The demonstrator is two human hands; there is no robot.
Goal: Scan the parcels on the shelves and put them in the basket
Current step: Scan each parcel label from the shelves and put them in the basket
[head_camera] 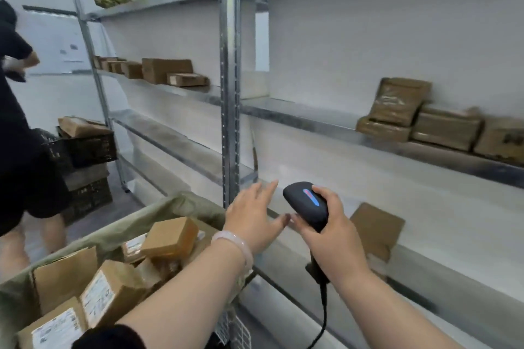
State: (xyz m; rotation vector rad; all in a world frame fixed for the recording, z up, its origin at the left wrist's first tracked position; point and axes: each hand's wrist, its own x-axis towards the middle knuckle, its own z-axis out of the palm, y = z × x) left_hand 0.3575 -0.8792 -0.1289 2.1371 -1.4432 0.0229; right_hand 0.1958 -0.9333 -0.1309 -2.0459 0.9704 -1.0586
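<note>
Brown cardboard parcels [425, 125] are sitting on the upper shelf [297, 115] up to your right, well apart from both hands, and a single box [377, 228] is leaning on the lower shelf [442, 275] just beyond your right hand [331, 232]. That hand is gripping the black scanner [307, 204], while your left hand [252, 218] is hovering just beside it, fingers straight and spread, holding nothing. The basket [113, 232] is standing under your left forearm, holding several more boxes [170, 238].
</note>
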